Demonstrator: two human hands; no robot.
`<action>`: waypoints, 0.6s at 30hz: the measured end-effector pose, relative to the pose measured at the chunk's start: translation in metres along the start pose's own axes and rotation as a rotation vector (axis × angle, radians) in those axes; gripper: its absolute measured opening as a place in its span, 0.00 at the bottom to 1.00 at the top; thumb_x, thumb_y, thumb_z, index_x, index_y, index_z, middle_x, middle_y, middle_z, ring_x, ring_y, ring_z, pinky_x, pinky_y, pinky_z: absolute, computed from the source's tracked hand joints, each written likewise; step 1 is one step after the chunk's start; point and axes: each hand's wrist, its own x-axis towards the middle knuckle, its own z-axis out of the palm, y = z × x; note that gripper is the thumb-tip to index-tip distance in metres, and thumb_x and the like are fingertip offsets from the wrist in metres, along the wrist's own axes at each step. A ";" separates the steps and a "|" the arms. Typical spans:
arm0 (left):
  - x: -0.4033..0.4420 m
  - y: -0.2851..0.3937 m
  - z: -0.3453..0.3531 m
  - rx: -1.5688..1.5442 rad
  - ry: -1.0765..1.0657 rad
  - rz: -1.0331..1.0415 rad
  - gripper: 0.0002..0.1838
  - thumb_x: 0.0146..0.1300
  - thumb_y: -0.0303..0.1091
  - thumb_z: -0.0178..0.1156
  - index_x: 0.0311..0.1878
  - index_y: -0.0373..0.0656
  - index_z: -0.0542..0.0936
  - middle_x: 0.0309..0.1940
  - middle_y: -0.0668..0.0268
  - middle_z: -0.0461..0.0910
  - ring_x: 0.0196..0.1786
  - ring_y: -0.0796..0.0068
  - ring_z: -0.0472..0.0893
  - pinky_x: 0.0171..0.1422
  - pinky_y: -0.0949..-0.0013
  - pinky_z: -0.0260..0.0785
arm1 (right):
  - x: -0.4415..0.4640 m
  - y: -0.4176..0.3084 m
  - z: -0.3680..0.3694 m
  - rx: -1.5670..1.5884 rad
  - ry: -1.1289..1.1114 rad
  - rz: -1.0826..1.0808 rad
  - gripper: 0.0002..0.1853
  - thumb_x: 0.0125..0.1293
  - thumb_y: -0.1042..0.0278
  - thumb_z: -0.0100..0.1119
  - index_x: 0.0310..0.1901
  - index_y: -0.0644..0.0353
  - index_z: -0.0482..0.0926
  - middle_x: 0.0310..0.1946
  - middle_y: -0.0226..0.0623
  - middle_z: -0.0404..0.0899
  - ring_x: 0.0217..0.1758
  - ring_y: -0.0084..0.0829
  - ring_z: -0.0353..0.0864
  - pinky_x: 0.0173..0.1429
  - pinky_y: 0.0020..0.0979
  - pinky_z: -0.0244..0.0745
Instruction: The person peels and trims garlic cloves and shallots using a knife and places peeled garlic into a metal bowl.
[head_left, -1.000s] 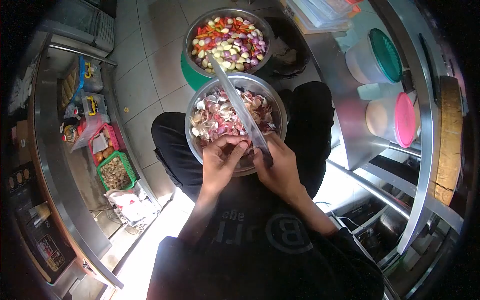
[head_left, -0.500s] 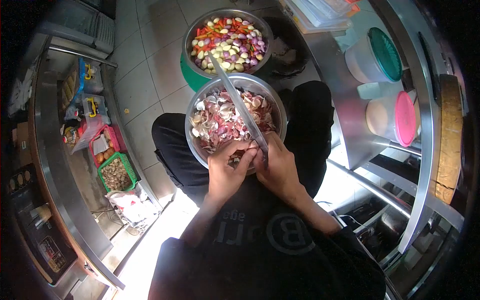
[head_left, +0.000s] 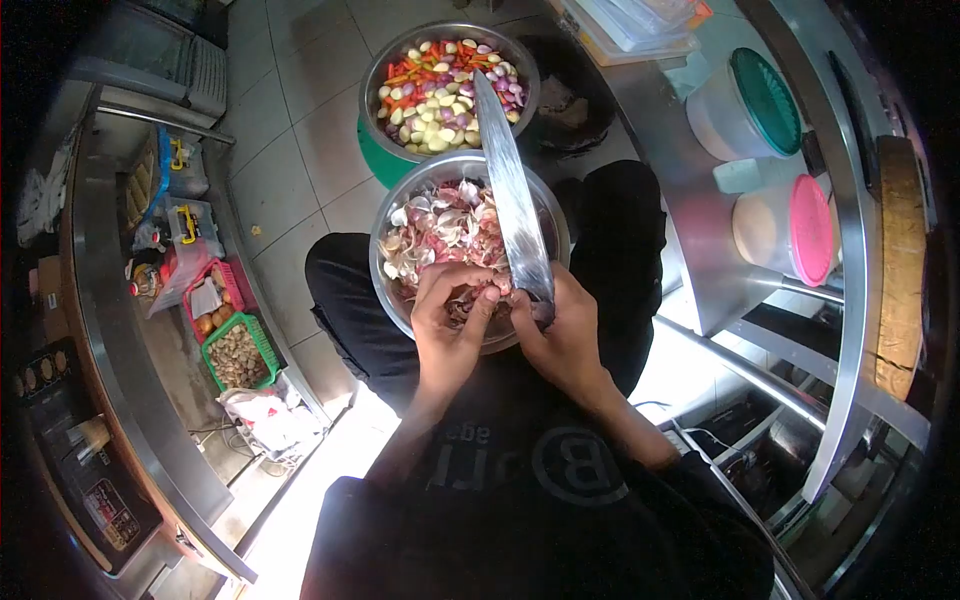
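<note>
A metal bowl of papery garlic cloves and skins sits between the person's knees. Over its near edge, my right hand grips a large knife by its handle end, the broad blade pointing away and up. My left hand is closed in a pinch beside the blade's base. Between its fingertips is a small pinkish clove, mostly covered by the fingers. Beyond, a second metal bowl holds peeled garlic, purple shallots and red chillies; the blade tip overlaps it in view.
Under the far bowl shows something green. At right, a steel shelf carries a green-lidded tub and a pink-lidded tub. On the left shelf stand a green basket, a pink basket and plastic boxes.
The knife has turned, so its broad face now shows and its tip has swung right. My right hand has rotated with it. My left hand stays nearly in place, still pinching.
</note>
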 end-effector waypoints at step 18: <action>-0.001 0.003 -0.008 -0.492 0.072 -0.420 0.18 0.75 0.19 0.69 0.65 0.31 0.84 0.54 0.64 0.87 0.59 0.77 0.84 0.69 0.68 0.77 | 0.003 0.002 -0.003 0.065 0.036 0.116 0.13 0.70 0.70 0.73 0.49 0.69 0.85 0.41 0.55 0.88 0.41 0.44 0.93 0.44 0.40 0.83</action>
